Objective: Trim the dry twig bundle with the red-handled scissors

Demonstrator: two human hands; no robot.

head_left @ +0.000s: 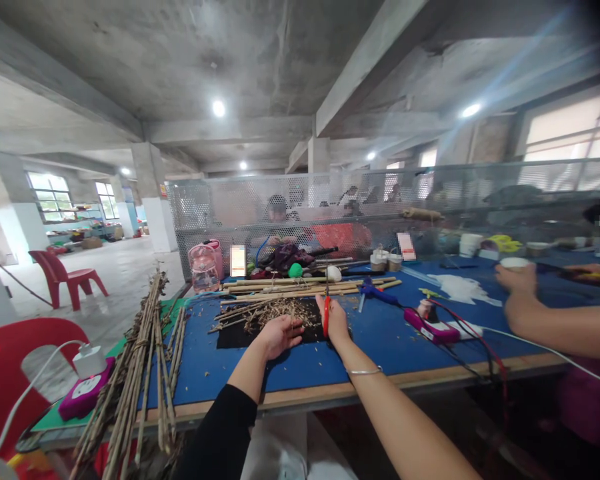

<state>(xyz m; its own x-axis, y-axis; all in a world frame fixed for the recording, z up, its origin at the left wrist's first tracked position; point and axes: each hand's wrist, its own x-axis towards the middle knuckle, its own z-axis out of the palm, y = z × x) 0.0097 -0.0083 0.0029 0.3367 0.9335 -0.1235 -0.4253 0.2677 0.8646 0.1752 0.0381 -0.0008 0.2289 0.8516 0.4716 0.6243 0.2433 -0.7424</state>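
Note:
My left hand (pixel 279 335) rests with fingers stretched out on a black mat (pixel 235 338), at the near edge of a heap of dry twig scraps (pixel 279 311). My right hand (pixel 334 319) is closed round the red handles of a pair of scissors (pixel 327 313), whose blades point up and away from me. Both hands lie over the blue table top (pixel 380 340). Beyond the heap lie several long bamboo sticks (pixel 305 287).
A bundle of long thin sticks (pixel 143 370) lies along the table's left end beside a pink power strip (pixel 83 395). A blue glue gun (pixel 377 291) and another pink power strip (pixel 431 331) sit to the right. Another person's arm (pixel 545 317) reaches in from the right. A mesh screen (pixel 330 203) backs the table. Red chairs (pixel 63 277) stand left.

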